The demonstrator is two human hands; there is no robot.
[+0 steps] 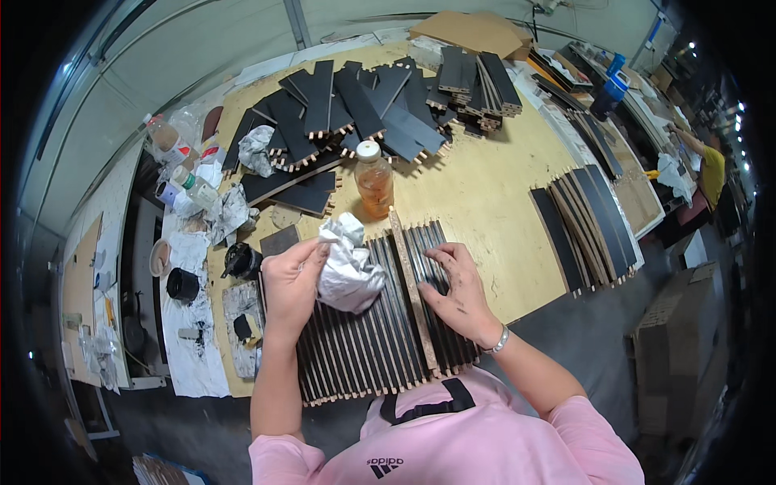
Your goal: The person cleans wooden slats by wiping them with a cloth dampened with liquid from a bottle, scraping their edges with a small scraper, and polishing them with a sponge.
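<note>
1. A pale yellow bench (505, 222) carries the work, in a dim workshop; the row of black slats (352, 352) lies at its near edge, close to the person's shirt.
2. The right hand (459, 284) is loosely spread, thumb apart from fingers, over the row's right part; whether it presses down is unclear.
3. The left hand (291, 284) pinches a crumpled white rag (349, 279) above the row's far half.
4. For good wiping, I would fold the rag into a firm pad, follow the slats' length, and let the right hand steady them without gripping.
5. A bare wooden strip (414, 303) runs lengthwise among the slats and would interrupt a sideways stroke.
6. Just beyond the row stands a capped bottle of amber liquid (374, 187), easily knocked by a long stroke.
7. Left of the row, two black pots (242, 260) (183, 284) crowd that side.
8. Right, well apart, rests a bundle of dark boards (586, 230).
9. Farther off, a heap of dowelled black boards (347, 105) fills the back.
</note>
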